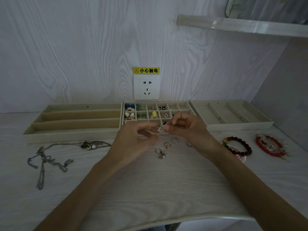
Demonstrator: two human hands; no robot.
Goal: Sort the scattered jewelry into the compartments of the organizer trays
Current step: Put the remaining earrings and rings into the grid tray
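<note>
Left hand (133, 139) and right hand (188, 125) pinch small silver earring (160, 129) together, above front edge of middle grid tray (184, 105); rings (174, 140) lie on counter (150, 189) below.

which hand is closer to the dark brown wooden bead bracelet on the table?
Right. The right hand is raised just left of the dark brown wooden bead bracelet. The left hand is further left, past the small silver piece both hands pinch.
</note>
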